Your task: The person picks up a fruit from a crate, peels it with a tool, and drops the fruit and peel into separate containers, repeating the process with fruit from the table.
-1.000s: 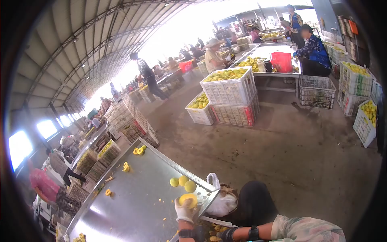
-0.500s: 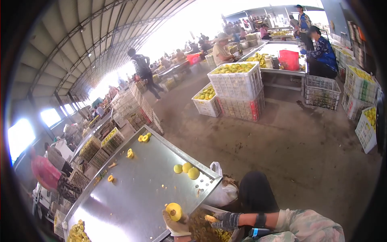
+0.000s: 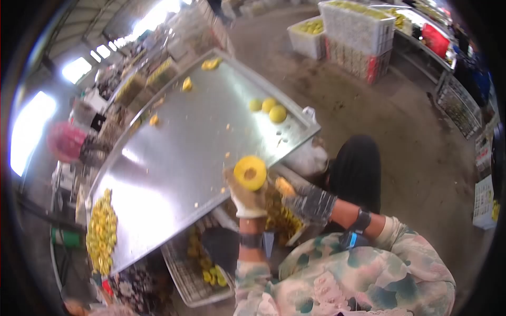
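My left hand (image 3: 246, 203), in a pale glove, is closed around a cut yellow fruit half (image 3: 250, 173), peach-like, its round face with a brownish centre turned toward me. To its right, my right hand (image 3: 314, 204), in a dark grey glove, is closed on a small orange-brown piece (image 3: 285, 187); I cannot make out what it is. Both hands are just off the near edge of a metal table (image 3: 179, 152). Beneath them, a container of yellow cut pieces (image 3: 285, 221) is partly hidden by my hands.
Three whole yellow-green fruits (image 3: 270, 105) sit near the table's right corner. Many cut pieces (image 3: 101, 231) are heaped at its left end. Below the table stands a crate (image 3: 182, 282) with fruit pieces. Full white crates (image 3: 356, 29) are stacked across the floor. Another person (image 3: 68, 141) is at the left.
The view has tilted down, so the table and both hands appear higher. Each hand keeps its hold, and the fruit half's cut face now shows more fully toward me.
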Demonstrator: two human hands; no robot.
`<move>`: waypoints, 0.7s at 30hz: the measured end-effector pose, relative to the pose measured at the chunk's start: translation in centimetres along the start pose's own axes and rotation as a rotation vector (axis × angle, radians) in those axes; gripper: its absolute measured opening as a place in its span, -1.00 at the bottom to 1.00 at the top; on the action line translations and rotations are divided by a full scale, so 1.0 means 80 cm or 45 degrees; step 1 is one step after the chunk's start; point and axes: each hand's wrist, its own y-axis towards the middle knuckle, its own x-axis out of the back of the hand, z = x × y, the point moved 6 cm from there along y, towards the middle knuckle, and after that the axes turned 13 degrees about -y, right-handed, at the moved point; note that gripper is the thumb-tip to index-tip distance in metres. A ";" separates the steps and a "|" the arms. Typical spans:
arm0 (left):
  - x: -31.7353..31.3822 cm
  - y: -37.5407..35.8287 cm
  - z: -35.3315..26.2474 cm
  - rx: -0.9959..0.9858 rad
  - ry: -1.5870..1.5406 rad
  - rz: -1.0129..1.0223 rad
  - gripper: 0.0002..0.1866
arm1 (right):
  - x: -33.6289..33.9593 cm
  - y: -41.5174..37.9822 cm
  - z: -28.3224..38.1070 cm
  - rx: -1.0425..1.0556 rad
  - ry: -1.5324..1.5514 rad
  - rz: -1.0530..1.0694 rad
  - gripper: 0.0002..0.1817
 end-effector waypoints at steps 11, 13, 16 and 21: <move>0.017 -0.017 0.028 0.263 -0.551 -0.134 -0.60 | -0.030 -0.018 0.048 -0.235 -0.157 -0.061 -0.74; 0.013 -0.024 0.023 0.345 -0.699 -0.214 -0.62 | -0.033 -0.016 0.047 -0.222 -0.123 -0.065 -0.74; 0.012 -0.029 0.011 0.254 -0.488 -0.238 -0.59 | -0.034 -0.014 0.039 -0.264 -0.128 -0.107 -0.74; 0.002 -0.039 0.007 0.210 -0.455 -0.244 -0.52 | -0.040 -0.004 0.025 -0.067 -0.270 -0.173 -0.78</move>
